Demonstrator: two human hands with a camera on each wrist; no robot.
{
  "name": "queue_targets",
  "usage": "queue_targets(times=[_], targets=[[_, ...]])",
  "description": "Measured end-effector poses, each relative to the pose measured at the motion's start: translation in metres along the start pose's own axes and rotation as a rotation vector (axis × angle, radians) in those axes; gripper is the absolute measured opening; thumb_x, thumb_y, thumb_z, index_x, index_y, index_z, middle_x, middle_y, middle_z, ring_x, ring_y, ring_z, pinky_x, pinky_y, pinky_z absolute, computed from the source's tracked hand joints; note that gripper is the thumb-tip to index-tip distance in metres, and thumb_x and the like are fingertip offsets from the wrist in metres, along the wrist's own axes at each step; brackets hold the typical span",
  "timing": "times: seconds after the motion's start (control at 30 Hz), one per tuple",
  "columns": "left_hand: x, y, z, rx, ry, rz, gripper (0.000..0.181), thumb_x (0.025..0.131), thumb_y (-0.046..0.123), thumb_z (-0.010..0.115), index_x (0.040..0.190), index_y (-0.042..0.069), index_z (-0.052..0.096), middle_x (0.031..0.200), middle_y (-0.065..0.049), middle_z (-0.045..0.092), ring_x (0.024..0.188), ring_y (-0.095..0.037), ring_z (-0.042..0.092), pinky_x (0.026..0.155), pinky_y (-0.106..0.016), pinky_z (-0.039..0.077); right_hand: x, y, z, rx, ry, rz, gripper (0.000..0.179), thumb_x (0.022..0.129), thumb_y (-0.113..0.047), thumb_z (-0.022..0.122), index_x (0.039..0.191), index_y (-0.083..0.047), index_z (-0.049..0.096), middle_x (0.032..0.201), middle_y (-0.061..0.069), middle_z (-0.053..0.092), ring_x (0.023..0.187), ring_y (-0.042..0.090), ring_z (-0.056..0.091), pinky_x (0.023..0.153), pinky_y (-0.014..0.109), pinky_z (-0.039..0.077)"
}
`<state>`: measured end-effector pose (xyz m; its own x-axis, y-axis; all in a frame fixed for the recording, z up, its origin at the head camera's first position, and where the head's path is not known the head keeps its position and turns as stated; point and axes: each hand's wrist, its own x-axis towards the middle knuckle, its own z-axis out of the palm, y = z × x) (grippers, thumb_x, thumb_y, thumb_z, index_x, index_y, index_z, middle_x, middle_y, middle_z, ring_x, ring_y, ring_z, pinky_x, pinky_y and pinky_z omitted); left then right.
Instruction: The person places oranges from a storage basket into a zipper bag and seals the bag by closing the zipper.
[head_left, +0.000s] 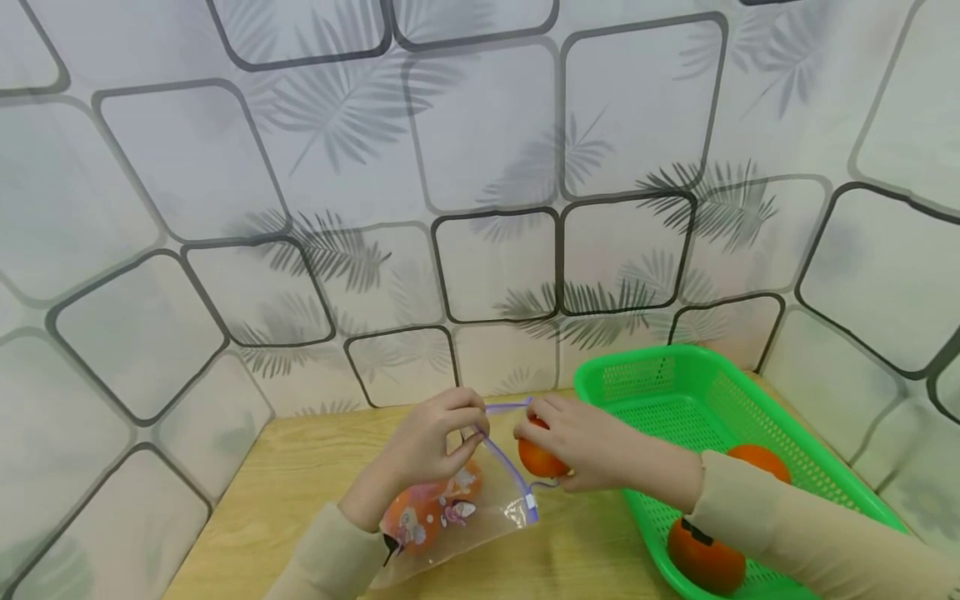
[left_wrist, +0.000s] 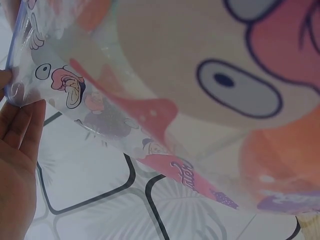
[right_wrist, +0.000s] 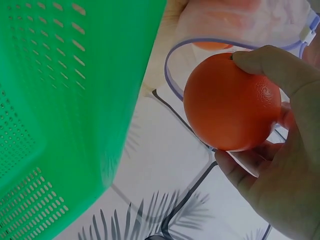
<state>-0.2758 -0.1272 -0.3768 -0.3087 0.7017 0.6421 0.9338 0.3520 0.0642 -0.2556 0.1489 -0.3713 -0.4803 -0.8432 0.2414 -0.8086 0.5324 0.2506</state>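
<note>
Holding an orange [head_left: 540,454] at the mouth of a clear plastic bag [head_left: 493,518], the right hand [head_left: 581,437] has its fingers and thumb curled round the fruit, as I read it from here. My right wrist view shows the thumb on the orange's upper side, by a small stem mark, with other fingers beneath and behind. The bag's purple zip strip [head_left: 514,473] loops behind the fruit in that view; I cannot tell whether any of it is inside the rim. The left hand [head_left: 431,437] pinches the bag's edge between thumb and fingers, the mouth parted toward the right hand. A white slider [head_left: 531,502] sits near one end of the strip. Inside the bag I make out two oranges [head_left: 408,521], side by side behind printed cartoon figures.

To the right, a green basket [head_left: 637,367] with perforated walls stands on the wooden table [head_left: 277,492]. I see two more in it: a far orange [head_left: 761,458], partly hidden by the right sleeve [head_left: 780,508], and a near orange [head_left: 703,567] by the left wall. Behind the table I get a pale wall covering [head_left: 495,267] printed with rounded frames and grey leaves.
</note>
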Motion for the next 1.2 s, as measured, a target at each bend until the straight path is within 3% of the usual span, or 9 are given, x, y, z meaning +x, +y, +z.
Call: queue_targets(times=[0.73, 1.03, 1.2], targets=[[-0.001, 0.0, -0.005, -0.003, 0.023, 0.036, 0.018, 0.083, -0.003, 0.078, 0.086, 0.013, 0.07, 0.096, 0.0, 0.067, 0.089, -0.013, 0.064, 0.082, -0.022, 0.057, 0.001, -0.007, 0.003, 0.047, -0.035, -0.017, 0.066, 0.077, -0.032, 0.094, 0.132, -0.02, 0.061, 0.122, 0.007, 0.058, 0.101, 0.018, 0.059, 0.078, 0.03, 0.06], [0.0, 0.003, -0.007, -0.003, 0.012, 0.011, 0.016, 0.085, -0.001, 0.077, 0.087, 0.013, 0.07, 0.097, 0.0, 0.067, 0.09, -0.013, 0.064, 0.082, -0.022, 0.057, 0.0, -0.009, 0.006, 0.027, -0.012, -0.055, 0.062, 0.079, -0.032, 0.094, 0.133, -0.023, 0.066, 0.123, 0.008, 0.059, 0.101, 0.019, 0.059, 0.078, 0.03, 0.06], [0.0, 0.002, -0.007, -0.001, 0.022, 0.023, 0.017, 0.084, -0.002, 0.077, 0.087, 0.013, 0.07, 0.096, -0.001, 0.068, 0.09, -0.014, 0.065, 0.082, -0.022, 0.057, 0.0, -0.009, 0.01, 0.033, 0.04, -0.078, 0.055, 0.082, -0.03, 0.092, 0.131, -0.027, 0.068, 0.119, 0.007, 0.058, 0.097, 0.018, 0.057, 0.075, 0.028, 0.058]])
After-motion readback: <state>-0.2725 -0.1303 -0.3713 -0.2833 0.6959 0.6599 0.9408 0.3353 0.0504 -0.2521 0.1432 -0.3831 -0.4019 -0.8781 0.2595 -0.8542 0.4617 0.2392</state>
